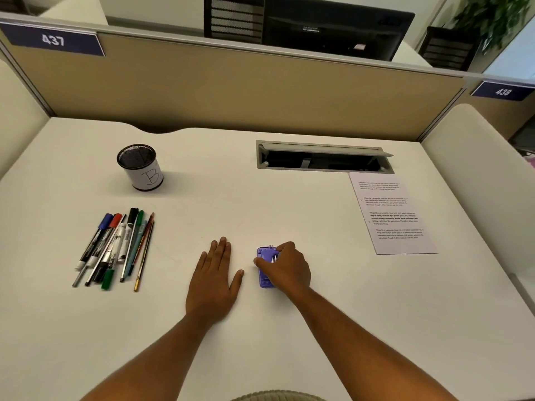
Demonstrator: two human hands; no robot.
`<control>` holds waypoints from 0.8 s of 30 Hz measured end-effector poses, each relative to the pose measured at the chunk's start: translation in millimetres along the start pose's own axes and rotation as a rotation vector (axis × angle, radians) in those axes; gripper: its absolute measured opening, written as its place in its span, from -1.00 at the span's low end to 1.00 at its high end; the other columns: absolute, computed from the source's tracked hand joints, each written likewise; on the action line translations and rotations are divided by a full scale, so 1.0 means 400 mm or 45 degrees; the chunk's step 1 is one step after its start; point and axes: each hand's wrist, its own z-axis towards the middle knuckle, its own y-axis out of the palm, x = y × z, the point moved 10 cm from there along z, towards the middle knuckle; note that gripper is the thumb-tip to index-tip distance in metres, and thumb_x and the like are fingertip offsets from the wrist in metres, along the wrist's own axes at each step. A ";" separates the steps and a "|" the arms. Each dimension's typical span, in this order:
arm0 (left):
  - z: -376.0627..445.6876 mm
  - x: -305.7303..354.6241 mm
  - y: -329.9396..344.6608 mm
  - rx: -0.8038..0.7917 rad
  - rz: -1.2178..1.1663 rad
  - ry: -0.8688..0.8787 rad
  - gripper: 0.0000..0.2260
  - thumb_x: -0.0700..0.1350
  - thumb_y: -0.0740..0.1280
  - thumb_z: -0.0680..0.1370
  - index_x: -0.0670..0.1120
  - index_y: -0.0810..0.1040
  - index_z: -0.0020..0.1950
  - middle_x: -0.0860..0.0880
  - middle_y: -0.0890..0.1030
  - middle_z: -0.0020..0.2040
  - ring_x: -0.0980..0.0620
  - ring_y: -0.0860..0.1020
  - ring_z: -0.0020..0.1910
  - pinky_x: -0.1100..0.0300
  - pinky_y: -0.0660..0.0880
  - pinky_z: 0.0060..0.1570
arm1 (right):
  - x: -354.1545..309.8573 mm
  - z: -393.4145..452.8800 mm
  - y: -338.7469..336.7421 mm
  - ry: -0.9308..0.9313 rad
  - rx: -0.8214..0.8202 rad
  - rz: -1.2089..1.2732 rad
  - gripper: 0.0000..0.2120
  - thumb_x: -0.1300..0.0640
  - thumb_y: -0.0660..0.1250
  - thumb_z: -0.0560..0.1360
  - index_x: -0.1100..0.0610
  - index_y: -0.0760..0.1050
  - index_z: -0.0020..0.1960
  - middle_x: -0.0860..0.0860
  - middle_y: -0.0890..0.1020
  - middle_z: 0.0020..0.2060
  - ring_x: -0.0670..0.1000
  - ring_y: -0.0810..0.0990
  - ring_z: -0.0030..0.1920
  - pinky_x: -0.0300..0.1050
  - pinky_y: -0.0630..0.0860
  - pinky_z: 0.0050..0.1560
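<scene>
A small purple plastic box [264, 266] with metal clips showing in it lies on the white desk [260, 204] near the middle. My right hand [285, 266] covers its right side, thumb and fingers curled round it. My left hand [215, 280] rests flat on the desk just left of the box, fingers straight and together, not touching it.
Several markers, pens and pencils [115, 250] lie in a bunch at the left. Behind them stands a black mesh cup [140, 167] labelled B. A printed sheet [390, 214] lies at the right, behind it an open cable hatch [322, 156]. A beige partition [231, 91] closes the back.
</scene>
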 end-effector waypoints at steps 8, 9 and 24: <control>0.001 0.001 0.000 -0.009 0.014 -0.001 -0.35 0.20 0.02 0.64 -0.07 -0.06 0.64 0.04 -0.08 0.65 0.10 -0.15 0.61 0.09 -0.07 0.59 | 0.038 0.054 -0.087 0.101 0.033 0.247 -0.41 -0.29 0.57 0.20 -0.07 0.46 0.09 -0.07 0.61 -0.03 0.00 0.64 -0.07 -0.10 0.59 -0.12; 0.001 0.001 0.000 -0.012 0.018 0.000 -0.35 0.20 0.02 0.64 -0.07 -0.06 0.64 0.04 -0.09 0.65 0.10 -0.16 0.61 0.09 -0.07 0.59 | 0.051 0.063 -0.111 0.113 0.052 0.246 -0.43 -0.28 0.57 0.20 -0.07 0.48 0.09 -0.06 0.62 -0.02 0.01 0.65 -0.05 -0.07 0.61 -0.08; -0.002 0.003 -0.001 -0.009 0.014 0.007 -0.36 0.20 0.00 0.64 -0.08 -0.05 0.64 0.04 -0.08 0.65 0.09 -0.15 0.61 0.08 -0.07 0.59 | 0.266 0.110 -0.281 0.206 0.183 0.083 -0.44 -0.19 0.57 0.32 0.02 0.46 0.18 0.03 0.65 0.06 0.06 0.62 -0.05 0.04 0.64 -0.01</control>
